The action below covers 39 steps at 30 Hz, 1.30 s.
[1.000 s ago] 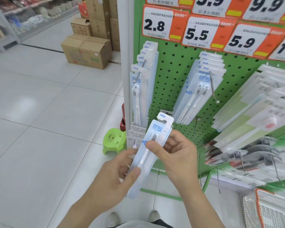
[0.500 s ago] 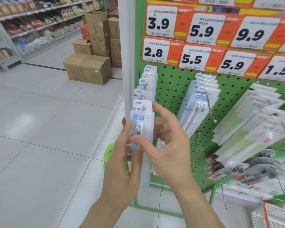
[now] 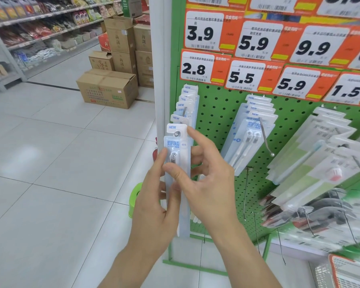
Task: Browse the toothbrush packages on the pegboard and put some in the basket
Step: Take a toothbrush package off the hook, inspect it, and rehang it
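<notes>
- Since a moment ago, both hands have lifted the clear plastic toothbrush package with the white "NEW" header tab (image 3: 177,150) from waist height up to the leftmost metal peg hook (image 3: 177,134); the rounded tip of that hook now shows through the hole in the tab.
- Left hand (image 3: 154,206) holds the package's lower half, thumb on the front, other fingers wrapped behind its left edge.
- Right hand (image 3: 206,183) pinches the blister: thumb pressed on the front just below the bristles, index finger raised and touching the tab's right edge, remaining fingers curled behind the card.
- Package stands upright in front of the row of matching white-tabbed toothbrush packs (image 3: 185,104) hanging on the same hook, under the orange and white "2.8" price tag (image 3: 204,68).
- Green perforated pegboard panel (image 3: 216,113) carries a second column of clear twin-brush packs (image 3: 252,129) to the right, under the "5.5" price tag (image 3: 252,76).
- Red-rimmed wire shopping basket (image 3: 347,273) sits at the lower right corner, well apart from the hands.
- Brown cardboard boxes (image 3: 108,88) sit on the white tiled floor (image 3: 50,163) to the left, and a lime-green plastic stool (image 3: 134,198) shows behind the left hand.
</notes>
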{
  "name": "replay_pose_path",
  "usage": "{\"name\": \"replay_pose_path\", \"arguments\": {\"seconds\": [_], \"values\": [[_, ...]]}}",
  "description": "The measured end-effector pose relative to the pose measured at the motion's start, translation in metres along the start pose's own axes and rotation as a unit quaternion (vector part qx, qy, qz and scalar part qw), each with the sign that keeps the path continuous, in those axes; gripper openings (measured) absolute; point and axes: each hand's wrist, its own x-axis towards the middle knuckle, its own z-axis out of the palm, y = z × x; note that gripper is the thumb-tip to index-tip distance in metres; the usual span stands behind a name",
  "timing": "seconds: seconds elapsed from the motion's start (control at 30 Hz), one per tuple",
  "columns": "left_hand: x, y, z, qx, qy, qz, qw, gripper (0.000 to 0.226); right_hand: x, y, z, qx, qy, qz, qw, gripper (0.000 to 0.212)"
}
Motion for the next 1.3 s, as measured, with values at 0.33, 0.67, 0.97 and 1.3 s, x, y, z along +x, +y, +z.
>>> {"name": "replay_pose_path", "arguments": {"seconds": [0.33,0.67,0.97,1.3], "values": [[0.044,0.022,-0.019,-0.037,0.055,0.105,0.992,0.069,0.005,0.015,0.005,-0.056,0.015,-0.017,0.998,0.058],[0.104,0.039,-0.027,-0.064,-0.052,0.074,0.994,0.029,0.016,0.018,-0.006,-0.084,-0.010,-0.009,0.996,0.052],[0.113,0.041,-0.027,-0.038,-0.050,0.073,0.995,0.024,0.067,0.006,-0.015,-0.083,0.100,-0.048,0.990,0.019],[0.121,0.038,-0.032,-0.004,-0.141,0.093,0.986,0.029,0.116,0.014,-0.014,-0.198,-0.032,-0.027,0.979,0.010]]}}
